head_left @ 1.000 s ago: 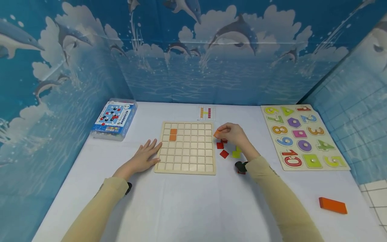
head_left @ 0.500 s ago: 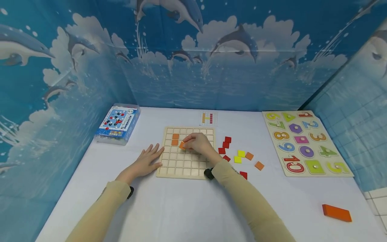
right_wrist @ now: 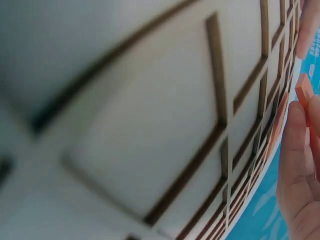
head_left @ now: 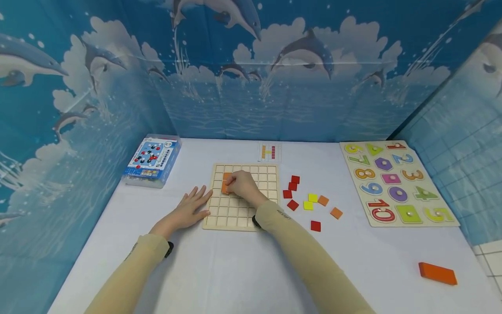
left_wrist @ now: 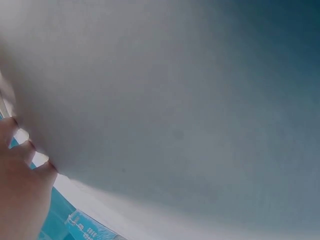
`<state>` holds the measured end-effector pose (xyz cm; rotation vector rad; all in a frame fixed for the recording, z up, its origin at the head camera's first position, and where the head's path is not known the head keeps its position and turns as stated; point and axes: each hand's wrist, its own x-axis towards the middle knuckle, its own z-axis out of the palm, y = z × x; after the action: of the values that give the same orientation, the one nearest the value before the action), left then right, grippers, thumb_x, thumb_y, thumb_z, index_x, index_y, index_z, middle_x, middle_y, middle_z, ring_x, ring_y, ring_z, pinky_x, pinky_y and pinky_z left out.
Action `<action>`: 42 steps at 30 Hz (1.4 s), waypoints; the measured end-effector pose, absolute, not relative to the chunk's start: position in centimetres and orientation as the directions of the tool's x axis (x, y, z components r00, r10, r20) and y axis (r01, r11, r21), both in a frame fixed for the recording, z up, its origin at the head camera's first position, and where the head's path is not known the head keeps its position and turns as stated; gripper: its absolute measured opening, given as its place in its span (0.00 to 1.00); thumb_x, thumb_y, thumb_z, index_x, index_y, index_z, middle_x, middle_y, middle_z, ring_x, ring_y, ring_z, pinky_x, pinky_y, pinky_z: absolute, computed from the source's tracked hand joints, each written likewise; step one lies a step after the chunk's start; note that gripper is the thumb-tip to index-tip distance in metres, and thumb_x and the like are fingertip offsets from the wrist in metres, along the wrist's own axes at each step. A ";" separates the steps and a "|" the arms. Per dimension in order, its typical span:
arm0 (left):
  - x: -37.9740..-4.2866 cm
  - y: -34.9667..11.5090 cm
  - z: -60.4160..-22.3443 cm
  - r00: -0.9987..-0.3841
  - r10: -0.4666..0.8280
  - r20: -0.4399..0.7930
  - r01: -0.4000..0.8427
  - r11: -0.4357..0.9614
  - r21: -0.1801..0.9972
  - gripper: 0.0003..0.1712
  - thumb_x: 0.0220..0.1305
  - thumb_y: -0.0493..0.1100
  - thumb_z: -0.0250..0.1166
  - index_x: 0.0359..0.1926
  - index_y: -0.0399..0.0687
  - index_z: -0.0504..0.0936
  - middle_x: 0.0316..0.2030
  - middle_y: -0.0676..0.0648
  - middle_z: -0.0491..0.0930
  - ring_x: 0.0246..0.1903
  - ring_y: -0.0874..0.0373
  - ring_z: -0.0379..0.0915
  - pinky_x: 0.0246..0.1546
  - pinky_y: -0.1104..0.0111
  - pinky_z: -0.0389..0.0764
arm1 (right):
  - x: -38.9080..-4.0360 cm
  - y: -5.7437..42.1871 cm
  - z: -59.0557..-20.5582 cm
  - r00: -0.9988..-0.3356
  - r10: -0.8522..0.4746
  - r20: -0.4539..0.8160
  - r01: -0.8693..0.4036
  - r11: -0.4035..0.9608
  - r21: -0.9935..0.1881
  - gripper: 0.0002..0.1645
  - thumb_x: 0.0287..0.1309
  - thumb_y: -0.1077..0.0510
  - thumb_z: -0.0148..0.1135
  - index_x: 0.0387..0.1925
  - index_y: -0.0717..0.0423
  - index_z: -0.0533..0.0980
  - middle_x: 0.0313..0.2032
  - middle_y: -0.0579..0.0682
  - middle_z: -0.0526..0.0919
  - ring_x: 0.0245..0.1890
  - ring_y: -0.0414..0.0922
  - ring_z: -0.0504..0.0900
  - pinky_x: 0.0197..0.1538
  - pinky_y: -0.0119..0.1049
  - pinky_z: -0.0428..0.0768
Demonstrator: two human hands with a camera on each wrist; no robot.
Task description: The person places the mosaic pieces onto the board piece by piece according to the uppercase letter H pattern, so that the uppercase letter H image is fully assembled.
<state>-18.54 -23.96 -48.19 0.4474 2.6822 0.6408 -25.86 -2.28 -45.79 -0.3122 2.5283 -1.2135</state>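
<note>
A wooden grid board [head_left: 245, 224] lies on the white table. My right hand [head_left: 244, 186] is over its upper left part and pinches an orange square tile [right_wrist: 303, 87] between thumb and fingers, close to the cells just below the orange tile [head_left: 227, 175] set in the grid. The fingers partly cover this area in the head view. My left hand [head_left: 188, 210] rests flat with spread fingers, fingertips at the board's left edge. In the left wrist view only part of that hand [left_wrist: 22, 190] shows.
Right of the board lie several red tiles [head_left: 287, 194], two yellow tiles [head_left: 308, 205] and two orange tiles [head_left: 336, 213]. A pattern card [head_left: 269, 152] sits behind it. Around stand a boxed set [head_left: 152, 160], a number puzzle board [head_left: 396, 183] and an orange block [head_left: 438, 273].
My right hand has carried an orange tile from beside the board's right edge leftward to the cells below the orange tiles. My left hand stays at the board's left edge; the head view has shifted slightly.
</note>
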 end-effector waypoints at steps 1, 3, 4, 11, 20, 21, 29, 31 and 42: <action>-18.5 -23.9 -48.2 -0.889 0.378 -0.258 0.220 0.847 0.483 0.40 0.73 0.51 0.57 0.77 0.47 0.51 0.77 0.36 0.42 0.76 0.34 0.30 0.73 0.37 0.35 | -25.8 -2.4 -45.8 -0.924 -0.334 -0.188 -0.069 0.628 -0.775 0.04 0.54 0.63 0.72 0.33 0.57 0.84 0.42 0.52 0.86 0.38 0.44 0.79 0.40 0.33 0.78; -18.5 -23.8 -48.2 -0.887 0.381 -0.259 0.223 0.847 0.483 0.40 0.73 0.51 0.57 0.78 0.47 0.50 0.78 0.36 0.42 0.76 0.34 0.29 0.73 0.37 0.35 | -25.8 -2.7 -45.9 -0.922 -0.338 -0.190 -0.082 0.649 -0.756 0.04 0.54 0.63 0.72 0.32 0.57 0.84 0.42 0.52 0.86 0.38 0.44 0.79 0.41 0.33 0.79; -18.6 -23.8 -48.2 -0.887 0.384 -0.256 0.228 0.846 0.482 0.40 0.73 0.51 0.57 0.77 0.47 0.51 0.77 0.36 0.42 0.76 0.34 0.30 0.73 0.37 0.35 | -25.8 -2.8 -45.9 -0.921 -0.339 -0.190 -0.088 0.659 -0.747 0.04 0.54 0.63 0.72 0.32 0.58 0.84 0.42 0.53 0.85 0.38 0.44 0.79 0.41 0.33 0.79; -19.0 -23.6 -48.0 -0.889 0.377 -0.260 0.221 0.851 0.476 0.40 0.73 0.51 0.57 0.78 0.47 0.50 0.78 0.37 0.42 0.77 0.36 0.29 0.74 0.38 0.35 | -25.8 -3.3 -45.5 -0.919 -0.347 -0.188 -0.129 0.714 -0.688 0.02 0.56 0.65 0.69 0.31 0.58 0.82 0.37 0.53 0.84 0.33 0.44 0.77 0.37 0.32 0.77; -19.0 -23.8 -48.3 -0.891 0.377 -0.255 0.224 0.851 0.475 0.40 0.72 0.51 0.57 0.78 0.47 0.50 0.78 0.37 0.41 0.77 0.35 0.29 0.73 0.38 0.34 | -25.6 -3.4 -45.3 -0.923 -0.335 -0.188 -0.137 0.745 -0.653 0.03 0.57 0.67 0.67 0.29 0.58 0.82 0.36 0.53 0.84 0.33 0.43 0.77 0.35 0.31 0.76; -19.0 -23.9 -48.3 -0.890 0.378 -0.255 0.224 0.850 0.478 0.41 0.72 0.51 0.57 0.77 0.47 0.50 0.78 0.37 0.41 0.77 0.35 0.29 0.73 0.37 0.34 | -25.6 -3.4 -45.3 -0.922 -0.339 -0.184 -0.148 0.751 -0.643 0.04 0.57 0.67 0.67 0.28 0.58 0.82 0.37 0.52 0.84 0.34 0.44 0.77 0.36 0.31 0.77; -18.6 -24.0 -48.4 -0.897 0.360 -0.257 0.209 0.856 0.472 0.40 0.72 0.51 0.58 0.77 0.47 0.52 0.78 0.37 0.42 0.77 0.35 0.30 0.73 0.37 0.35 | -25.2 -3.5 -45.2 -0.908 -0.375 -0.185 -0.180 0.750 -0.637 0.05 0.59 0.68 0.64 0.30 0.60 0.83 0.40 0.53 0.85 0.40 0.47 0.80 0.44 0.36 0.80; -18.5 -23.9 -48.4 -0.896 0.366 -0.251 0.213 0.851 0.481 0.40 0.72 0.51 0.58 0.77 0.46 0.52 0.77 0.36 0.42 0.76 0.34 0.30 0.73 0.37 0.35 | -25.2 -3.0 -45.2 -0.905 -0.381 -0.190 -0.171 0.734 -0.657 0.04 0.58 0.68 0.65 0.32 0.59 0.83 0.39 0.53 0.85 0.38 0.45 0.79 0.42 0.35 0.80; -18.6 -23.9 -48.4 -0.893 0.367 -0.262 0.216 0.857 0.468 0.41 0.72 0.51 0.58 0.77 0.46 0.51 0.78 0.36 0.41 0.77 0.35 0.29 0.73 0.37 0.34 | -24.6 4.9 -43.3 -0.879 -0.418 -0.229 -0.078 0.600 -0.796 0.16 0.61 0.58 0.65 0.50 0.58 0.81 0.43 0.51 0.85 0.42 0.45 0.82 0.47 0.37 0.80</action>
<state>-18.61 -23.92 -48.37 0.4362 2.6882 0.6195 -24.57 4.92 -43.28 -0.3977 2.4362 -1.1849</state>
